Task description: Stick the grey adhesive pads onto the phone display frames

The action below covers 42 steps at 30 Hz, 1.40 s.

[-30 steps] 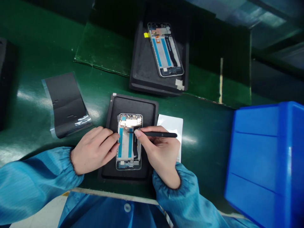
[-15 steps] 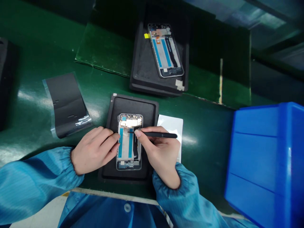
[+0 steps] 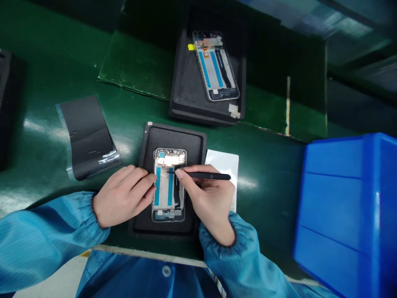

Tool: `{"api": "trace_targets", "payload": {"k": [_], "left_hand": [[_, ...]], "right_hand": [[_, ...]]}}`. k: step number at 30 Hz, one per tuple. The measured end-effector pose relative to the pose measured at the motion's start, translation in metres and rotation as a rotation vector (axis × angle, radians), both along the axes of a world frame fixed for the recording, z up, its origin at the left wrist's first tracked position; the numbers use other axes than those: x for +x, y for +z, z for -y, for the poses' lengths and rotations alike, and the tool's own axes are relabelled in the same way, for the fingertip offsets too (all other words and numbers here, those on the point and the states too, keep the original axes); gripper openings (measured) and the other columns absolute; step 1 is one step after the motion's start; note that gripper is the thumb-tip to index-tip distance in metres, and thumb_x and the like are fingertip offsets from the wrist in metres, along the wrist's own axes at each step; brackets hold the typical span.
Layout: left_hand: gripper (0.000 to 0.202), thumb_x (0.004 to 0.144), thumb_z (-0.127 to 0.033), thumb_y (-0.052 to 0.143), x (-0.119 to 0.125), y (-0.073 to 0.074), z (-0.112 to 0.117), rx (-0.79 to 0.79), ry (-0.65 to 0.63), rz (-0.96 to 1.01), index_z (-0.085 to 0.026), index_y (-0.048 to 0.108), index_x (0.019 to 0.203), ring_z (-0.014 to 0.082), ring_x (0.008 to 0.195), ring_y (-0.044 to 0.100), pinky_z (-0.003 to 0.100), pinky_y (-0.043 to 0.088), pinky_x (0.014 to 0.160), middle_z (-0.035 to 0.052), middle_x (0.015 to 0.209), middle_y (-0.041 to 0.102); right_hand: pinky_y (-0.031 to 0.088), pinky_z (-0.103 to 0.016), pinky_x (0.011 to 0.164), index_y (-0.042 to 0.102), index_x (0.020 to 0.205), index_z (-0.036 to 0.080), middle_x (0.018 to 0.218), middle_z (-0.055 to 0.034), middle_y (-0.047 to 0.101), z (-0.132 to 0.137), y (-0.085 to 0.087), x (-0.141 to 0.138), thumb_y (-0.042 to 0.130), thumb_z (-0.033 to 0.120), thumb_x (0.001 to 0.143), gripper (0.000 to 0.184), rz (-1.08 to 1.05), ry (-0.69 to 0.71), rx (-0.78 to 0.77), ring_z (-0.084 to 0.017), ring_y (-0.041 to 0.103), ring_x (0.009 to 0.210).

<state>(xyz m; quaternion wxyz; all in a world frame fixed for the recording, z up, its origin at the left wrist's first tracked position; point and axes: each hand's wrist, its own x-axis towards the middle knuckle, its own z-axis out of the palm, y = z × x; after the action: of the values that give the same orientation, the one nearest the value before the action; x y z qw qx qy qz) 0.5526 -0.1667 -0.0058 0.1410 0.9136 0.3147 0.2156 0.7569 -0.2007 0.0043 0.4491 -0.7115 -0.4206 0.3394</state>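
An opened phone frame (image 3: 169, 184) with two blue strips lies in a black tray (image 3: 173, 138) in front of me. My left hand (image 3: 124, 198) rests on the tray's left side, its curled fingertips pressed against the phone's left edge. My right hand (image 3: 207, 198) pinches black tweezers (image 3: 204, 176), held level, with the tip touching the phone's inside just below its top circuit area. Both arms wear blue sleeves.
A second phone frame (image 3: 215, 64) lies in another black tray (image 3: 186, 99) farther back. A dark film sheet (image 3: 87, 134) lies to the left, a white card (image 3: 225, 163) under my right hand, and a blue bin (image 3: 347, 211) stands at the right on the green bench.
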Motion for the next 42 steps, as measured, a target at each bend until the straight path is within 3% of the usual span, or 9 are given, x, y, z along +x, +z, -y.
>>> {"api": "trace_targets", "payload": {"k": [21,30,42], "left_hand": [[0.021,0.09,-0.02,0.063,-0.0005,0.0012,-0.0006,0.009,-0.008,-0.016,-0.008,0.066,0.106,0.0214,0.08,0.058,0.036,0.051,0.071,0.0112,0.095,0.066],[0.043,0.094,-0.032,0.057,-0.0009,0.0033,-0.004,0.088,-0.028,-0.199,-0.015,0.059,0.133,0.0225,0.08,0.053,0.036,0.045,0.066,0.0111,0.1,0.06],[0.045,0.096,-0.035,0.054,0.0018,0.009,-0.0033,0.129,-0.037,-0.34,-0.015,0.059,0.136,0.0239,0.082,0.05,0.038,0.044,0.065,0.0118,0.1,0.06]], "right_hand": [[0.061,-0.024,0.055,0.073,0.079,0.02,0.074,-0.0011,0.075,-0.0008,0.0018,-0.0009,0.083,0.026,0.074,0.012,0.018,0.005,0.003,-0.015,0.071,0.061],[0.055,-0.023,0.049,0.073,0.079,0.019,0.071,-0.0014,0.073,0.0005,0.0003,-0.0006,0.082,0.029,0.075,0.014,0.031,0.006,-0.018,-0.013,0.067,0.055],[0.06,-0.024,0.058,0.073,0.083,0.02,0.078,-0.0021,0.075,0.0022,-0.0022,-0.001,0.081,0.029,0.077,0.013,0.024,0.036,0.016,-0.015,0.071,0.066]]}}
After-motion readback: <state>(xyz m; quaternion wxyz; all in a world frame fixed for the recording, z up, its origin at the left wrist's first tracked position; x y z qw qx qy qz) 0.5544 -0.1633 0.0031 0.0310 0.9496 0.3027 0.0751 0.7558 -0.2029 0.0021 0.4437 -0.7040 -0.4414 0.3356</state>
